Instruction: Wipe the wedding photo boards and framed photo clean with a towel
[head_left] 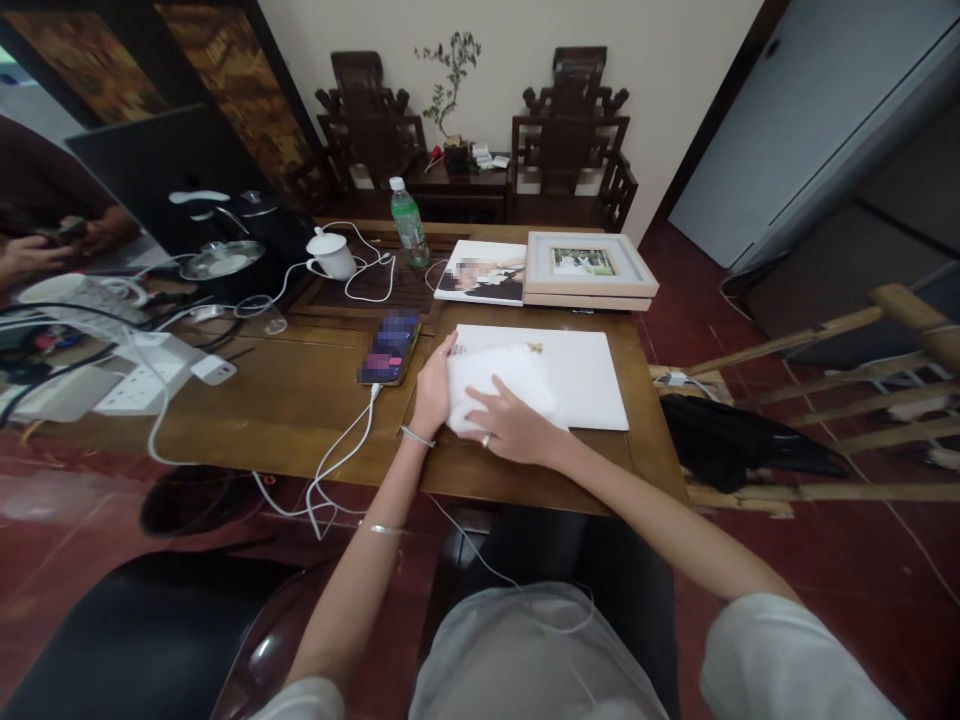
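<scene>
A soft-looking white bundle (499, 365), perhaps cloth or wrapping, lies over the left part of a flat white panel (592, 385) on the wooden table. My left hand (433, 388) holds the bundle along its left side, fingers extended upward. Across its lower front, my right hand (514, 420) rests with the fingers spread, touching the top. The underside of the bundle and some fingertips are hidden. To the left of my left hand, a phone (390, 348) lies with its screen lit and a white cable plugged in.
Behind the panel lie a photo print (484, 272) and a framed picture (592, 262). A green bottle (409, 222), a white lidded cup (331, 255) and a power strip (146, 375) with cables stand leftward. Another person's hand (34, 258) shows at far left.
</scene>
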